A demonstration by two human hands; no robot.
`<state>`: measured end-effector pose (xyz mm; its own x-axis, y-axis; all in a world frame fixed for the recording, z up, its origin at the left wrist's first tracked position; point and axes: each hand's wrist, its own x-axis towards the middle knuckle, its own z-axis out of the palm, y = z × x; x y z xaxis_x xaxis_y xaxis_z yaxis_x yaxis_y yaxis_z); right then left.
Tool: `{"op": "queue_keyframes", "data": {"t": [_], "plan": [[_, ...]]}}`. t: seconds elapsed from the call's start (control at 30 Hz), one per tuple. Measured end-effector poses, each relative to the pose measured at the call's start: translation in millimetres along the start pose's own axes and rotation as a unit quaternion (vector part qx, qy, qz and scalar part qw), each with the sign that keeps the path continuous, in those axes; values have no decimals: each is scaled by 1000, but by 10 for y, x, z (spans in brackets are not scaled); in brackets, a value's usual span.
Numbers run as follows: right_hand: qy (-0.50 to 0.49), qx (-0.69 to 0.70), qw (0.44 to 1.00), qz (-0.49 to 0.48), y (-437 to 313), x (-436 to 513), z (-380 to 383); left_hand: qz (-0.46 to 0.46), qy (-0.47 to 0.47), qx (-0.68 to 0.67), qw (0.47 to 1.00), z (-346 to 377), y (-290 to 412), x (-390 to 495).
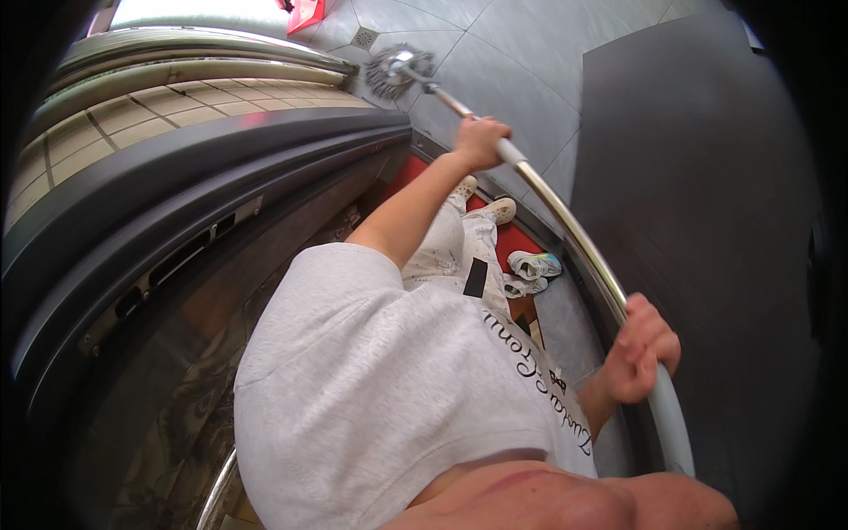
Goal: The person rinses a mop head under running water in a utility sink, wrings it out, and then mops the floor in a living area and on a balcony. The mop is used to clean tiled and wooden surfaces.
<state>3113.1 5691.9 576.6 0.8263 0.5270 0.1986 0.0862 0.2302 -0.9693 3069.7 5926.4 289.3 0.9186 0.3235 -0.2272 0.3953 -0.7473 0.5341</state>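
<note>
A mop with a long metal pole [575, 228] slants across the view. Its round head of grey strands [381, 73] rests on grey floor tiles [513, 69]. My left hand [482, 142] is closed around the pole's lower part, just before a pale grey sleeve [510, 152]. Higher up, near a pale grey grip [669, 411], my right hand [642, 351] is wrapped around the pole. The pole's top end is hidden near my shoulder.
A square floor drain [364, 38] lies beside the mop head. Metal rails [199, 50] and a dark door frame [265, 136] run along the left; a dark panel [682, 199] stands right. Sneakers [530, 265] sit by a red mat [513, 237] near the threshold [430, 144].
</note>
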Motion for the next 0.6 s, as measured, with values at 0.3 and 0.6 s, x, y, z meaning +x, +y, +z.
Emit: {"op": "queue_keyframes", "data": {"t": [0.3,0.6], "plan": [[109,-252,961,-41,-950,-238,-453,171,-37,-100,980,241,1382,557],[132,-131,966,-179,-1391,-393,-699,217,-115,-110,963,13,1753,152]]}}
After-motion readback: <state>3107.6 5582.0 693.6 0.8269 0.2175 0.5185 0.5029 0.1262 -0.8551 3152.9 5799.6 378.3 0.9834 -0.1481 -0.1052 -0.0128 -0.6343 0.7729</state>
